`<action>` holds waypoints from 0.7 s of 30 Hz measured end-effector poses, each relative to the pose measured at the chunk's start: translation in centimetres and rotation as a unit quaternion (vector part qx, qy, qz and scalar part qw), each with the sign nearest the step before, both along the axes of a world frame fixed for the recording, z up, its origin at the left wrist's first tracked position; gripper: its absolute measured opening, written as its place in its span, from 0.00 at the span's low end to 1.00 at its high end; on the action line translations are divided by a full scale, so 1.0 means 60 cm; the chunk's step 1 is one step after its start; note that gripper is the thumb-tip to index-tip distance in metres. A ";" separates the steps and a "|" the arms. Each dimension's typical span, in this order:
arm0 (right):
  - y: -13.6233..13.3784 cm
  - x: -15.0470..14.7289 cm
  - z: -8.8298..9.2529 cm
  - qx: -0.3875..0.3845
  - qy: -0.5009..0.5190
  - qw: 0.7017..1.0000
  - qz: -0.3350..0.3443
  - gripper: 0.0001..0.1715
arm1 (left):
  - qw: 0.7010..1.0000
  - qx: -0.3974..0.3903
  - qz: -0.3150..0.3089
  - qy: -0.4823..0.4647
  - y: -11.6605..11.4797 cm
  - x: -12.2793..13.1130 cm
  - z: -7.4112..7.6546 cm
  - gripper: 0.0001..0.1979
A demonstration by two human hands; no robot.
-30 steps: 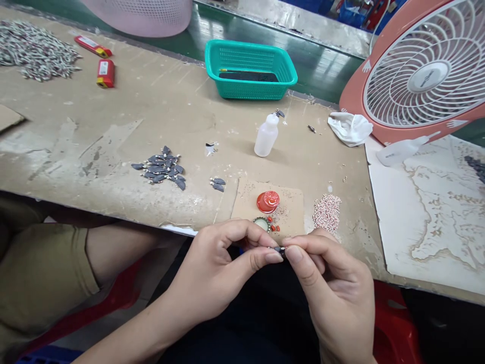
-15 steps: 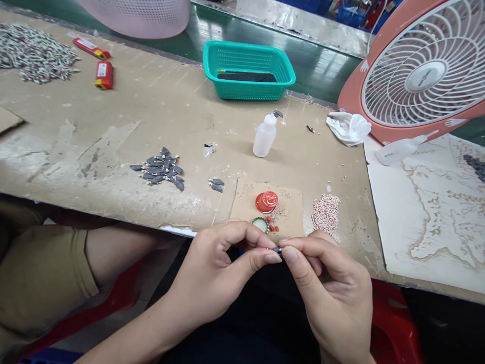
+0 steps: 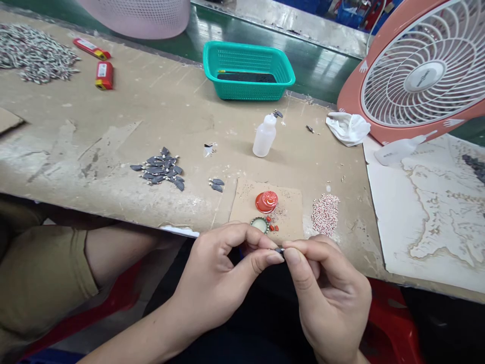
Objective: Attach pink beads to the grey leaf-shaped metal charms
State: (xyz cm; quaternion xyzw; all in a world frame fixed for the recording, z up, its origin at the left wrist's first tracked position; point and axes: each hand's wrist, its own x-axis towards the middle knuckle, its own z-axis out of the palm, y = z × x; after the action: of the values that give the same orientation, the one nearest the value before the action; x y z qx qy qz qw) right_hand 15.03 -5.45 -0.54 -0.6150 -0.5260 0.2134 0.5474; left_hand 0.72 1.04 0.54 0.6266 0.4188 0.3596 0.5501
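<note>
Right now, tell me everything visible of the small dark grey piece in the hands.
The small dark grey piece is mostly hidden; what shows is a dark sliver, too small to tell its material. It is held in the air, on the near side of the cardboard square. The left hand pinches one end between thumb and forefinger; the right hand pinches the other likewise.

Bare left hand (image 3: 217,275) and forearm (image 3: 151,328), bare right hand (image 3: 333,293), short nails (image 3: 274,259), dark clothing (image 3: 261,323).

Left hand (image 3: 217,273) and right hand (image 3: 333,290) pinch one dark piece (image 3: 279,251) between them. A red cap (image 3: 267,200) sits on card (image 3: 243,205); beyond it, a bottle (image 3: 264,138) stands upright.
</note>
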 end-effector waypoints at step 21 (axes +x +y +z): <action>-0.002 0.026 -0.003 -0.032 0.025 0.996 0.078 0.12 | 0.991 0.130 -0.024 0.007 0.004 -0.013 -0.017 0.06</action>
State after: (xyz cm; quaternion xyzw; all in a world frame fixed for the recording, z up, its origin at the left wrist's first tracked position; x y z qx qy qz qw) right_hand 16.61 -5.54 -0.70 -0.5837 -0.5516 0.2878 0.5218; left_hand -0.09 1.28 -0.48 0.7048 0.3572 0.3938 0.4697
